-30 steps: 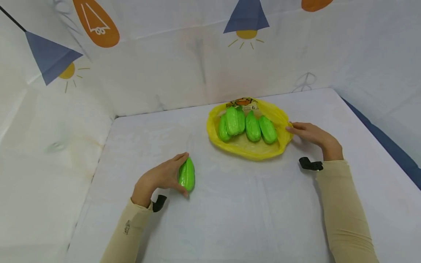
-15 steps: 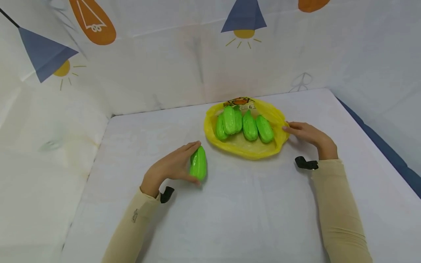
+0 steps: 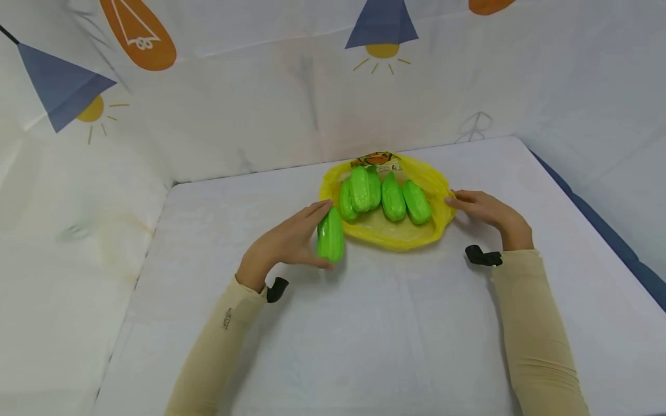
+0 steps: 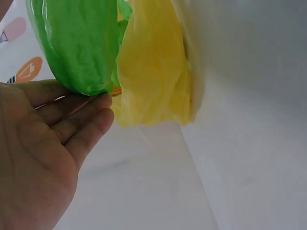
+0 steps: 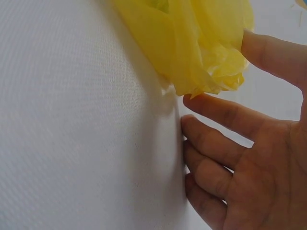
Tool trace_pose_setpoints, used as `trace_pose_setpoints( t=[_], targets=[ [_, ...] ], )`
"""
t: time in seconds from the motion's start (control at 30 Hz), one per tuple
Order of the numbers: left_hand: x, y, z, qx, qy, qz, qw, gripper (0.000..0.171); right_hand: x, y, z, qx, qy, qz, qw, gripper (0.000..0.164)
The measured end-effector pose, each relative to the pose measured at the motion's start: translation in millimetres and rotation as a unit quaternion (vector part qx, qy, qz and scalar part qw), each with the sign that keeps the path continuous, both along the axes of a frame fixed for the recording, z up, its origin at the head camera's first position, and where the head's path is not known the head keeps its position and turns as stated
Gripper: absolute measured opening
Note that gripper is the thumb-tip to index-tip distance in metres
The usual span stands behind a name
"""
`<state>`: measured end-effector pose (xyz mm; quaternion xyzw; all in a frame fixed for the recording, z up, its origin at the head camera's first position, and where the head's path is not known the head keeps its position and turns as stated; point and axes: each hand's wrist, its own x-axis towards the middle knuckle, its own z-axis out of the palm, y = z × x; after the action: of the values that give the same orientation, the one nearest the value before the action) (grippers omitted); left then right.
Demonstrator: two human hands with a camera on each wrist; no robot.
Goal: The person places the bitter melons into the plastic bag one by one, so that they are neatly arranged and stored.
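Note:
My left hand [image 3: 285,241] holds a glossy green, ridged, oblong vegetable [image 3: 330,236] between thumb and fingertips at its two ends. The vegetable is just over the near-left rim of a yellow plastic bag [image 3: 398,241], overlapping it in the head view. The left wrist view shows my fingertips [image 4: 103,103] under one end of the vegetable [image 4: 79,43], close beside the bag [image 4: 153,67]. Several similar green vegetables [image 3: 392,197] lie inside the wide-mouthed bag. On the right, my right hand [image 3: 489,212] pinches the bag's edge [image 5: 211,67] between thumb and index finger, other fingers against the table.
A white-covered table [image 3: 406,335] stretches around the bag. Behind it rises a white cloth wall [image 3: 250,104] printed with blue lamps [image 3: 382,26] and orange shapes. A dark blue strip [image 3: 593,214] runs along the table's right side.
My left hand has carried the green vegetable away from me and to the right, up to the bag's rim. The right hand stays at the bag's edge.

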<state>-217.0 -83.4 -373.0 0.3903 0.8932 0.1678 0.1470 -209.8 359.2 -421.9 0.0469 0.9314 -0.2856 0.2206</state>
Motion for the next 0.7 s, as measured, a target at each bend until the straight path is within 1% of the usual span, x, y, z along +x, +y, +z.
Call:
trace_pose_setpoints(
  t=[0.17, 0.37, 0.57, 0.7],
  targets=[
    [-6.7, 12.6, 2.9, 0.022, 0.007, -0.008, 0.9997, 0.126, 0.3, -1.1, 1.6, 0.003, -0.002, -0.003, 1.000, 0.099],
    [-18.0, 26.1, 2.7, 0.043, 0.031, -0.029, 0.9982, 0.124, 1.4, -1.5, 1.8, 0.000, -0.005, -0.008, 1.000, 0.100],
    [-27.3, 36.2, -2.5, 0.047, 0.031, -0.031, 0.9979, 0.124, 0.6, -1.4, 0.2, -0.004, -0.004, -0.006, 1.000, 0.099],
    [-30.3, 41.4, -5.2, 0.047, 0.033, -0.035, 0.9977, 0.123, 1.3, -1.2, 0.3, 0.000, -0.001, -0.005, 1.000, 0.099]
  ],
)
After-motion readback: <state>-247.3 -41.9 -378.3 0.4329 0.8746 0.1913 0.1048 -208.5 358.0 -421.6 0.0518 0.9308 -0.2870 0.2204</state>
